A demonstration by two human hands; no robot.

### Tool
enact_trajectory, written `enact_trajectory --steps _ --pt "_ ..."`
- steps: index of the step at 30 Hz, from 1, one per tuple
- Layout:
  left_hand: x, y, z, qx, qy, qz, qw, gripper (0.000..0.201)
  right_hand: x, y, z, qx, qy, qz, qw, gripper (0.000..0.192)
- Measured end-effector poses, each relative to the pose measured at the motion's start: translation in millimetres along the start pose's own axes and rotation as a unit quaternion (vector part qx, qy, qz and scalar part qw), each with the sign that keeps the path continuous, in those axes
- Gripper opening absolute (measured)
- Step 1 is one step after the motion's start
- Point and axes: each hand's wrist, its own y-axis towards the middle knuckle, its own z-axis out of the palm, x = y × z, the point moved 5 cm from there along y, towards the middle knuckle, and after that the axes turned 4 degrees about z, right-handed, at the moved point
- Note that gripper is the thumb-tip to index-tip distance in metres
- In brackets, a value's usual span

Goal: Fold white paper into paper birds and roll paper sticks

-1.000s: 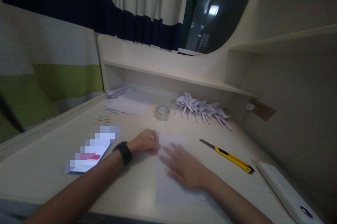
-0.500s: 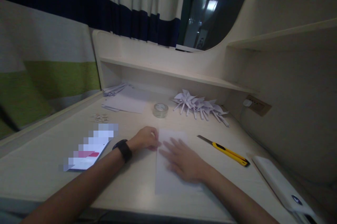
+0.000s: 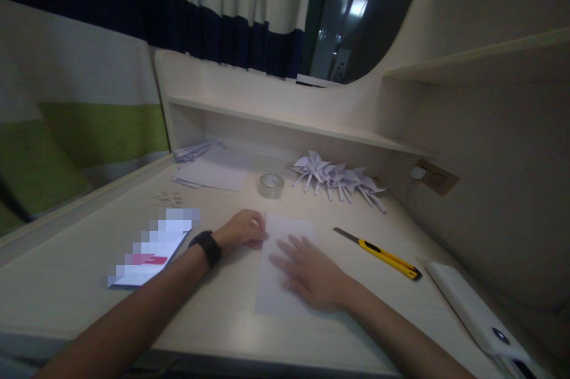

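Dim room, pale desk (image 3: 80, 284); right hand (image 3: 312, 275) flat on paper sheet (image 3: 285, 236), left hand (image 3: 243, 230) curled, pinching sheet edge.

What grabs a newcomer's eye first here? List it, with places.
Centre of the pale wooden desk: the right hand lies flat on a white paper sheet while the left hand touches its left edge. To the right lies a yellow utility knife; behind, a cluster of white folded paper shapes beside a clear tape roll.
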Motion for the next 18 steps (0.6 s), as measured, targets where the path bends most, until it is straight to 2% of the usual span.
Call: enact_trajectory --steps 11,18 --pt "-3.8 -1.7 1.5 0.002 0.035 0.019 0.999 0.024 -0.2 -0.8 2.3 -0.009 0.0 -0.002 1.0 0.052" --pt "-11.0 0.5 -2.6 0.014 0.147 0.059 0.987 0.019 0.9 -1.1 3.0 -0.001 -0.005 0.002 1.0 0.052"
